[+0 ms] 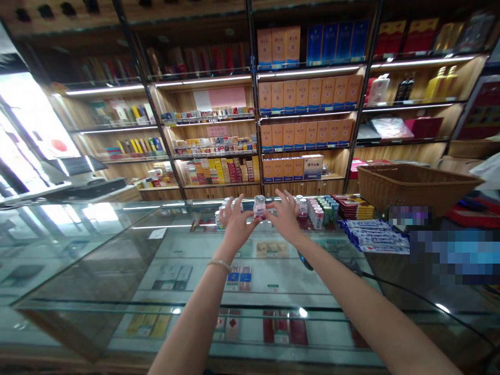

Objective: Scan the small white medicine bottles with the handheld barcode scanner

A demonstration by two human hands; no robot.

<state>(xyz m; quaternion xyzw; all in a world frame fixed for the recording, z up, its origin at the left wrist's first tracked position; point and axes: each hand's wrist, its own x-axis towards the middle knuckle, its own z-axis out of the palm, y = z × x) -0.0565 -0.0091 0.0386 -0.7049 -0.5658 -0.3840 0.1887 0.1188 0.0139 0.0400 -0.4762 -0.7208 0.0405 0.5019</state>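
A small clear jar (pixel 259 204) with pinkish contents stands upright at the far side of the glass counter, between my two hands. My left hand (pixel 236 221), with a bracelet at the wrist, has its thumb at the jar's lower left side; its other fingers are raised and bent. From the right, my right hand (pixel 286 214) brings its thumb and forefinger against the jar. Together the fingertips grip it from both sides. Small containers behind my left fingers are partly hidden. Just past my right hand, more little jars (pixel 302 206) stand beside rows of small tubs (pixel 318 216).
Glass display counter (pixel 187 307) holds boxed goods on shelves under its top. At right lie blue-white packets (pixel 373 235), stacked red-yellow packs (pixel 354 207) and a brown basket (pixel 414 187). A dark cable (pixel 425 297) crosses the counter. Stocked shelves (pixel 304 91) line the wall.
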